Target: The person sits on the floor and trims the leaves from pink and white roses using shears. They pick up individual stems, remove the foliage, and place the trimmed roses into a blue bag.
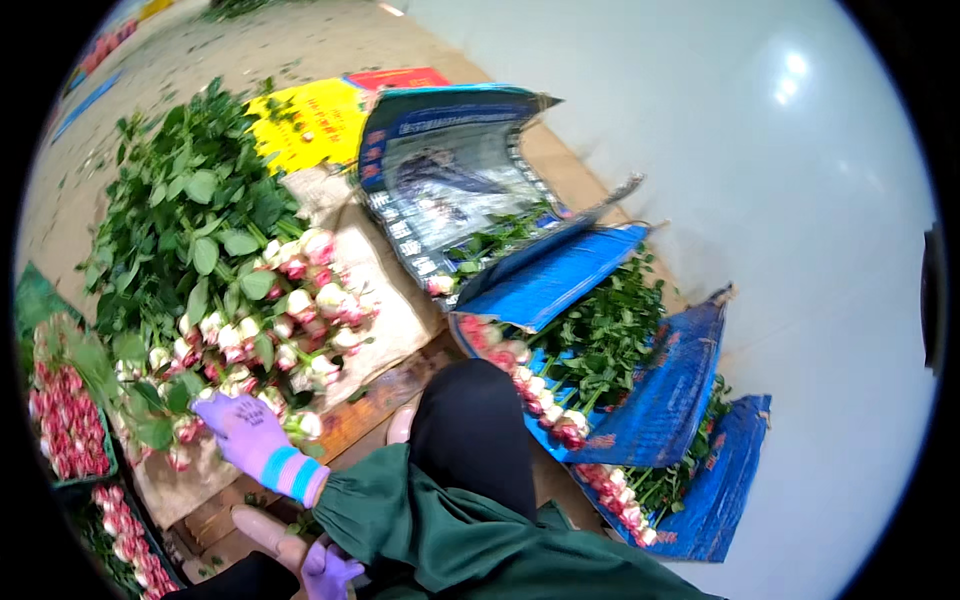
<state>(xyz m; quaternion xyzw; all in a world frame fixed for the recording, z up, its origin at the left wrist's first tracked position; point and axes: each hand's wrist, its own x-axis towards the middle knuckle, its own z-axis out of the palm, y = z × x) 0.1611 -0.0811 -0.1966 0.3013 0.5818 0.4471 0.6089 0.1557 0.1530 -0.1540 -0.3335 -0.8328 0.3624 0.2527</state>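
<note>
My right hand (244, 439), in a lilac knitted glove with a blue-striped cuff, reaches into the near edge of a large pile of cut roses (240, 337). Its fingertips are at blurred leaves and blooms; whether they grip a stem cannot be told. The blooms are white with pink edges, and their leafy stems point up and away. My left hand (330, 571), in the same kind of glove, is low at the bottom edge, partly cut off by the frame and near the green sleeve. Nothing can be made out in it. The pile lies on a pale sheet (397, 300) over a wooden board.
To the right, blue printed sacks (675, 397) lie folded over rows of roses (547, 405), beside an opened dark printed sack (450, 180). A yellow sheet (322, 124) is behind the pile. Crates of pink-and-white roses (67, 420) stand at left. My knee (472, 427) rises between pile and sacks.
</note>
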